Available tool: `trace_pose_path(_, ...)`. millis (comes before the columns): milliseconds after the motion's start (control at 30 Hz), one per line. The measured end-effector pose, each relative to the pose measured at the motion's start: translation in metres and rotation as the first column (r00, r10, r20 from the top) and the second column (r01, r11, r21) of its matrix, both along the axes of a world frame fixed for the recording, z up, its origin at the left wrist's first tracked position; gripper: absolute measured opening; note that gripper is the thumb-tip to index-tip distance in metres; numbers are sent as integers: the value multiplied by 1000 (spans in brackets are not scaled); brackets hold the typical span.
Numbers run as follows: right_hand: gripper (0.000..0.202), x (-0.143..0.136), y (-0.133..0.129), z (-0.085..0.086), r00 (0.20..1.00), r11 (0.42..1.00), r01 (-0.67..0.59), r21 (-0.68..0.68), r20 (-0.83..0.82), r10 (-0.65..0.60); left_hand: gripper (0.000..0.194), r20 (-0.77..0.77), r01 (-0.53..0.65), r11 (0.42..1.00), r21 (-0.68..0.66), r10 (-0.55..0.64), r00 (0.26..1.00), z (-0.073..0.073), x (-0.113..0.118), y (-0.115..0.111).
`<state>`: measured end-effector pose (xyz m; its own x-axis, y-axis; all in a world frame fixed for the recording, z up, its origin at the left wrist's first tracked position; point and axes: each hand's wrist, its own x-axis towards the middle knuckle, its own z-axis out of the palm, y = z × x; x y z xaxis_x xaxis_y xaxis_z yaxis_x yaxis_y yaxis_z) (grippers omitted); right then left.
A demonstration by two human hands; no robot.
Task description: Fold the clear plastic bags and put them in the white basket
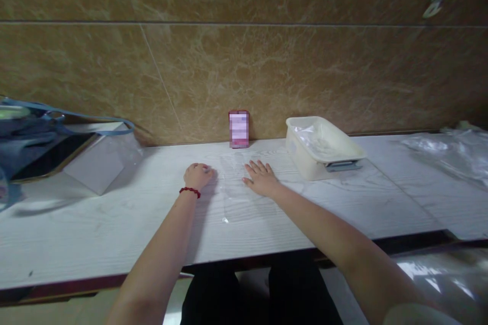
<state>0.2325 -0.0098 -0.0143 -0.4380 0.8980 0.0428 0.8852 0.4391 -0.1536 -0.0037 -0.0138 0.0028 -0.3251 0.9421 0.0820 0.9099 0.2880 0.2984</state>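
A clear, thin plastic bag or sheet (236, 203) lies flat on the white wood-grain table (125, 233), and its outline is hard to make out. On its right part rests my right hand (261, 177), palm down with the fingers spread. Just left of the plastic, my left hand (198, 176) is closed on the table with its fingers curled in; what it holds, if anything, is too small to name. A red bead bracelet (189, 190) circles that wrist. Behind both hands a phone (239, 129) leans upright against the wall.
To the right stands a cream plastic bin (305, 155) with clear plastic inside. Farther right lies crumpled clear plastic (453, 152). On the left are a white box (99, 165), a dark flat device (53, 157) and blue cloth with a strap (26, 132). A tiled wall backs the table.
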Motion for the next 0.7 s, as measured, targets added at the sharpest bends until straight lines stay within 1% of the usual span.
trace_pose_path(67,64,0,-1,1,1000,1000,2,4,0,-2,33,-1,22,999,50,-22,1000,0,7,0)
trace_pose_path(133,63,0,-2,3,1000,1000,3,12,-4,-3,27,1,90,991,98,-91,996,0,10,2)
trace_pose_path(200,61,0,-3,5,1000,1000,4,18,-15,-4,25,43,148,979,142,-156,987,1,11,5)
trace_pose_path(333,54,2,-5,10,996,999,21,26,-82,-19,24,184,150,970,190,-185,965,1,12,10)
trace_pose_path(433,48,2,-3,18,990,997,25,69,-137,-16,25,226,159,969,189,-200,953,-1,10,11)
trace_pose_path(500,43,-2,0,25,988,995,-19,99,-153,34,32,165,121,978,169,-149,975,0,5,10)
trace_pose_path(567,36,-9,3,34,979,988,-103,115,-163,121,36,59,30,992,121,-38,998,2,-4,8)
trace_pose_path(633,30,-20,5,41,960,973,-202,113,-175,219,34,-12,-55,997,60,56,998,4,-12,6)
trace_pose_path(700,28,-33,5,46,939,955,-280,92,-182,293,33,-20,-79,997,5,79,997,6,-15,4)
